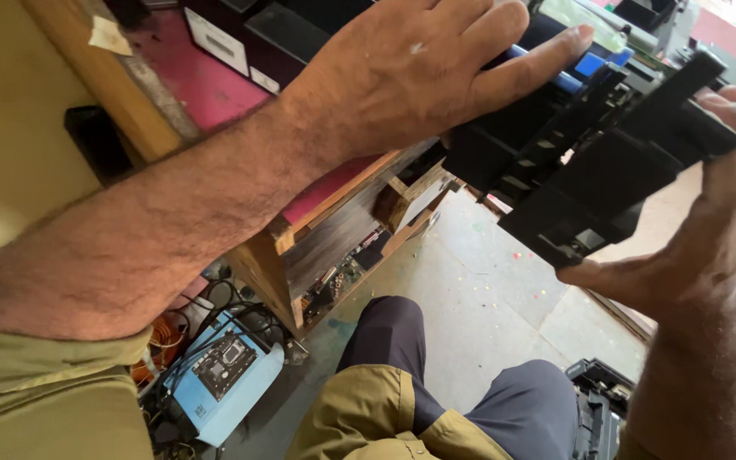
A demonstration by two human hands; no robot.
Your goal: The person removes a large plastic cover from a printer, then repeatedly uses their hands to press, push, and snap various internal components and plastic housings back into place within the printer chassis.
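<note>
A black plastic machine part (589, 162), boxy with slots and ribs, is held up in front of me at the upper right. My left hand (419, 68) reaches across from the left and lies over its upper left end, fingers stretched along a blue strip (585, 68). My right hand (717, 221) grips the part's right end, thumb underneath and fingers curled over the top edge.
A wooden table (334, 230) with a red top stands at the left, dark boxes on it. Under it lie a blue box with a circuit board (223, 375) and tangled cables. My knees (436, 383) are below, above a grey floor. Another black part (598, 409) lies by my leg.
</note>
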